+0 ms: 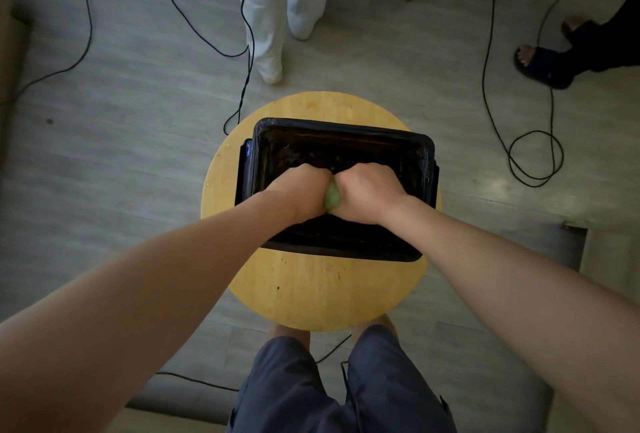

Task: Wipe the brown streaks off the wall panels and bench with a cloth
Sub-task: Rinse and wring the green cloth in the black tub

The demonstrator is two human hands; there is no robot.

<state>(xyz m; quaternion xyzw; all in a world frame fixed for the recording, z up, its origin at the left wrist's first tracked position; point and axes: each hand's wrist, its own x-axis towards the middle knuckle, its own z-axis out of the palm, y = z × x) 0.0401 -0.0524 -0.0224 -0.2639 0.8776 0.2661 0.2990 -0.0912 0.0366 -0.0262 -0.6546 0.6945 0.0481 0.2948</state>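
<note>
A green cloth (332, 196) is squeezed between both my fists above a black plastic tub (341, 136). My left hand (300, 190) grips the cloth's left end and my right hand (367, 191) grips its right end; only a small bunch of cloth shows between them. The tub stands on a round yellow wooden stool (322, 290). Its inside is dark and glossy; whether it holds water I cannot tell. Wall panels and a bench are not in view.
Black cables (535, 159) loop over the grey floor to the right and trail at the left (88, 17). A person in white trousers (273, 10) stands beyond the stool. Feet in dark sandals (540, 63) are at the far right. My legs are beneath the stool's near edge.
</note>
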